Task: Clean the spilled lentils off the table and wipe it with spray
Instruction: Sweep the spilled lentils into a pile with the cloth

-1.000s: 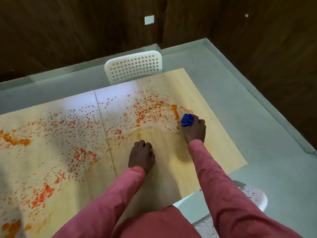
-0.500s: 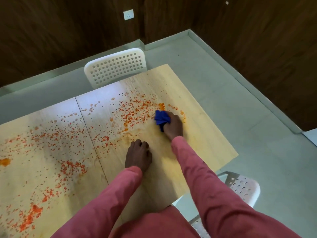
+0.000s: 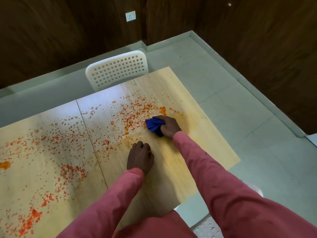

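Note:
Orange lentils (image 3: pixel 132 115) lie scattered over the light wooden table (image 3: pixel 205 127), thick near its right middle and along the left side (image 3: pixel 30 219). My right hand (image 3: pixel 169 126) grips a crumpled blue cloth (image 3: pixel 154 125) and presses it on the table at the right edge of the spill. My left hand (image 3: pixel 139 156) rests on the table nearer to me, fingers curled under into a fist, holding nothing. The strip of table between my hands and its right edge shows a faint orange smear and no grains.
A white perforated chair (image 3: pixel 118 68) stands at the table's far side. Another white chair (image 3: pixel 205 227) shows at my right below the table's near edge. Pale floor (image 3: pixel 257 117) lies to the right, dark wood walls (image 3: pixel 257 40) behind.
My right hand with the cloth has slid left from the table's right part into the lentil spill. My left hand has stayed put. The view has shifted slightly.

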